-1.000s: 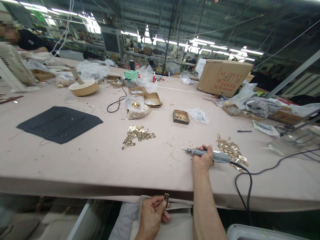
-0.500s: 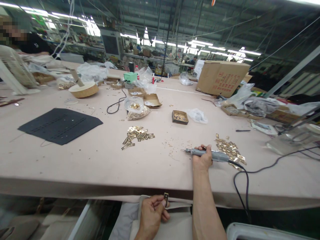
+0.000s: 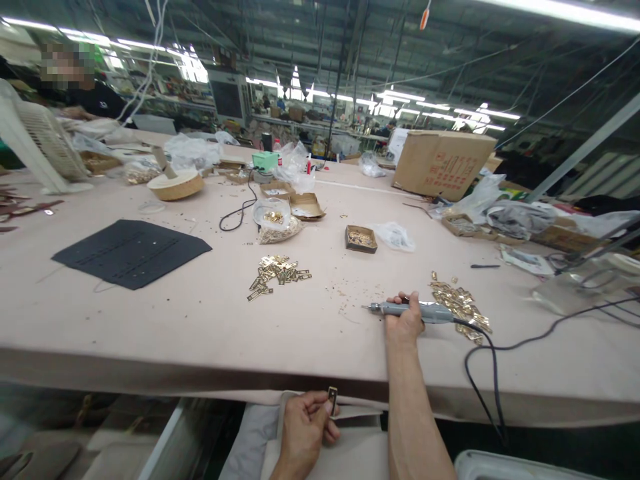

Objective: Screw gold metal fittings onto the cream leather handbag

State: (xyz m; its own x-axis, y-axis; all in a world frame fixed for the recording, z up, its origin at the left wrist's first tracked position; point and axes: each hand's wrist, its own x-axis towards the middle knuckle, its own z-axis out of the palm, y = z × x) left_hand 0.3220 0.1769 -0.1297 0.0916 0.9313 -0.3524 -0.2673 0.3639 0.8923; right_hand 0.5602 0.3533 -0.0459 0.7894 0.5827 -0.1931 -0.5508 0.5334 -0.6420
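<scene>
Between thumb and fingers, my left hand (image 3: 305,427) pinches a small gold-rimmed metal plate (image 3: 333,399) with a dark middle, held low near the table's front edge. A light bag-like piece (image 3: 350,453) lies beneath that hand. My right hand (image 3: 406,317) is wrapped round a grey electric screwdriver (image 3: 434,312), which lies level over the table with its bit pointing left. Right of it is a pile of gold metal plates (image 3: 457,300). Farther left on the table, a second pile of gold plates with dark slots (image 3: 277,272) is spread out.
A small box of tiny parts (image 3: 361,239) and a plastic bag of hardware (image 3: 277,227) stand behind the piles. A dark sheet (image 3: 133,253) lies left. The screwdriver's black cable (image 3: 495,373) loops over the front edge. A cardboard carton (image 3: 444,163) stands behind; a person (image 3: 95,97) sits far left.
The view has shifted slightly, so the table's things appear a little lower and farther right. Both hands keep their holds on the plate and the screwdriver.
</scene>
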